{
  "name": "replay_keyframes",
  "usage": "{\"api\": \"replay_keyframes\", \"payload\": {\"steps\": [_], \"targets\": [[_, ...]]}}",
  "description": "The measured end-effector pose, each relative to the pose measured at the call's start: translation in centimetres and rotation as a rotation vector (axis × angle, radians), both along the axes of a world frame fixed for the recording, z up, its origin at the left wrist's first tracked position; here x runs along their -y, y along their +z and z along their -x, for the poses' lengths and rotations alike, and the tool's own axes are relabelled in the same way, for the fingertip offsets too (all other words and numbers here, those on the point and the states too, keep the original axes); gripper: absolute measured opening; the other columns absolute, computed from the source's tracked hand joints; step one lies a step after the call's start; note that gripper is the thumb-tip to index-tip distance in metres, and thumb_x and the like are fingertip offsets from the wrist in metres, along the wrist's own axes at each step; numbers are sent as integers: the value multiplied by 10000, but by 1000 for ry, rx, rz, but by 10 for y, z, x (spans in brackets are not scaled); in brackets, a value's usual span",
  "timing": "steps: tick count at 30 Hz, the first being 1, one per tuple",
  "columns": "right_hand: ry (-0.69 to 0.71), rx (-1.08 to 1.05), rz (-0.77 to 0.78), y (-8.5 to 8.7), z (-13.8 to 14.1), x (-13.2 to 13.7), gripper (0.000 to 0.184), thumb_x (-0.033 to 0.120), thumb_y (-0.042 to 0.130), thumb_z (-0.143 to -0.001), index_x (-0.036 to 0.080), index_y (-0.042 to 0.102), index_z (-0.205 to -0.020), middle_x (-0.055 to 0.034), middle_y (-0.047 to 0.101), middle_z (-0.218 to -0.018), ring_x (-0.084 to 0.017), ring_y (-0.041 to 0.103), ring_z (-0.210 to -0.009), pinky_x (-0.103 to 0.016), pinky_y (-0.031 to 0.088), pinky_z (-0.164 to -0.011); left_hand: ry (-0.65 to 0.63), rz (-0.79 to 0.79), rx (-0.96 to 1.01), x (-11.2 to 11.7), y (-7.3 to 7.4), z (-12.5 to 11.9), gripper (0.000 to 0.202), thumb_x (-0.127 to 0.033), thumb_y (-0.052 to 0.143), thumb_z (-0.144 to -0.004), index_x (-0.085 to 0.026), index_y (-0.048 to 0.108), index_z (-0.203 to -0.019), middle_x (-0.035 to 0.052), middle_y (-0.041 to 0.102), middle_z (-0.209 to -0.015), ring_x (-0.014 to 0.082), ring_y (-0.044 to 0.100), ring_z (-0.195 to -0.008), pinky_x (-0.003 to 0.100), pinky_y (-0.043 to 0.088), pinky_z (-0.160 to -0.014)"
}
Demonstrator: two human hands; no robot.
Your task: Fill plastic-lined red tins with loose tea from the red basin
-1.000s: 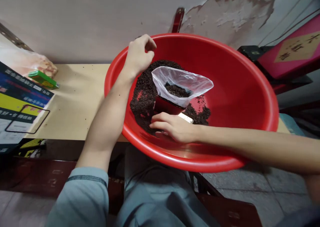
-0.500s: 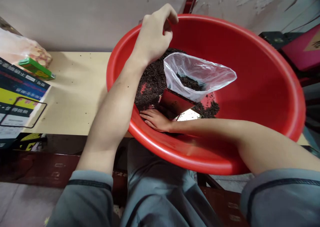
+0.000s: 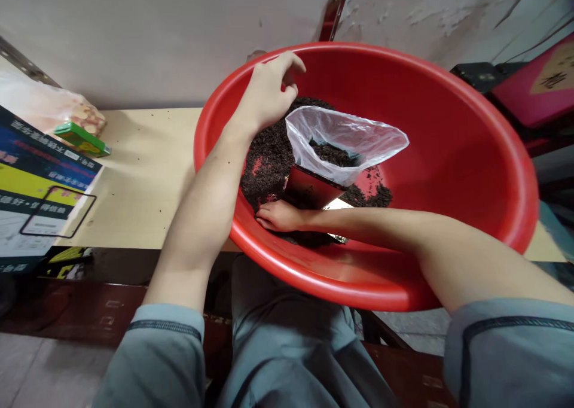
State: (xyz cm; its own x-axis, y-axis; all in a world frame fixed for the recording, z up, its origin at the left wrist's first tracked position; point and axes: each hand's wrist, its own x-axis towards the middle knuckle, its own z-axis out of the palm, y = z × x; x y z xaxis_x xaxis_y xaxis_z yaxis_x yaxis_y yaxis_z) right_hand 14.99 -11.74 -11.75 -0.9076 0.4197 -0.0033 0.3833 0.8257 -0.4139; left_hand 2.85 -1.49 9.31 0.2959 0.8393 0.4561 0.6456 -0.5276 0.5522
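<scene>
One dark-red rectangular box [image 3: 314, 188], lined with a soft, translucent plastic bag [image 3: 381, 142], sits just beyond the right hand [image 3: 280, 216]; probably light and stiff-walled, best held by its sides. The right hand curls at dark, loose, leaf-like flakes [image 3: 273, 148]; any grip cannot be told. Farther out, the left hand [image 3: 271, 88], slack-fingered, hangs over the red plastic basin [image 3: 448, 157].

Left hand [image 3: 271, 91] over red basin [image 3: 448, 157], right hand [image 3: 281, 215] by dark loose material [image 3: 269, 163] beside bag-lined box [image 3: 314, 188]
</scene>
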Motion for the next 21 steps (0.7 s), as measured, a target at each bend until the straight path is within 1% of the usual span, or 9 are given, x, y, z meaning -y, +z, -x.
{"api": "replay_keyframes", "payload": {"steps": [3, 6, 8, 10, 11, 14, 17, 19, 21], "targets": [[-49, 55, 20, 26, -2, 2, 282, 226, 530, -1083, 119, 791, -1082, -151, 818, -1050, -206, 700, -845, -316, 479, -808, 20, 28, 14, -3, -3, 3, 328, -63, 606, -850, -356, 701, -962, -68, 809, -959, 244, 766, -1028, 424, 562, -1063], [-196, 27, 116, 62, -10, 7, 259, 191, 537, -1066, 125, 776, -991, -131, 818, -1004, -174, 683, -797, -285, 437, -753, 26, 22, 59, -7, -4, 5, 272, -111, 652, -844, -340, 735, -965, -34, 818, -973, 271, 757, -1060, 441, 576, -977], [-324, -26, 214, 91, -19, 12, 269, 187, 534, -1060, 139, 738, -891, -78, 782, -852, -140, 631, -695, -268, 398, -682, 21, 6, 92, -7, -4, 4, 197, -169, 679, -867, -323, 748, -969, -13, 828, -1007, 283, 745, -1076, 448, 571, -953], [-445, -85, 326, 122, -28, 19, 306, 204, 531, -1058, 162, 670, -789, -7, 679, -672, -109, 543, -569, -258, 357, -600, 19, 16, 114, -4, -3, 3, 78, -286, 702, -920, -320, 746, -975, -13, 830, -998, 287, 716, -1094, 446, 561, -928], [-496, -112, 385, 136, -34, 23, 329, 211, 528, -1057, 175, 632, -746, 16, 630, -617, -100, 510, -523, -255, 346, -566, 16, 33, 120, -2, -2, 2, 58, -354, 706, -948, -319, 742, -976, -20, 829, -980, 281, 697, -1098, 437, 554, -910], [-628, -199, 561, 173, -50, 32, 380, 228, 526, -1044, 198, 576, -668, 25, 593, -569, -98, 490, -452, -248, 352, -479, 0, 64, 129, 5, 1, -1, 183, -460, 690, -1003, -286, 731, -964, -39, 823, -954, 231, 659, -1072, 389, 516, -886], [-699, -372, 704, 200, -66, 33, 404, 318, 579, -1043, 208, 590, -653, 0, 608, -578, -103, 474, -433, -246, 350, -407, 14, 60, 111, 8, 3, -2, 271, -505, 656, -1028, -260, 727, -936, -14, 830, -964, 224, 676, -1083, 361, 508, -875], [-704, -499, 733, 218, -76, 26, 417, 394, 625, -1037, 215, 594, -662, -17, 617, -593, -104, 463, -435, -248, 355, -386, 12, 50, 86, 9, 4, -4, 293, -520, 657, -1020, -253, 727, -924, 18, 837, -999, 239, 704, -1093, 348, 521, -893], [-718, -602, 694, 236, -82, 14, 402, 387, 632, -1034, 214, 598, -673, -27, 630, -612, -105, 470, -440, -247, 362, -382, -20, 45, 55, 10, 4, -4, 270, -499, 690, -994, -239, 737, -934, 44, 841, -1055, 244, 725, -1081, 338, 530, -936]]}}
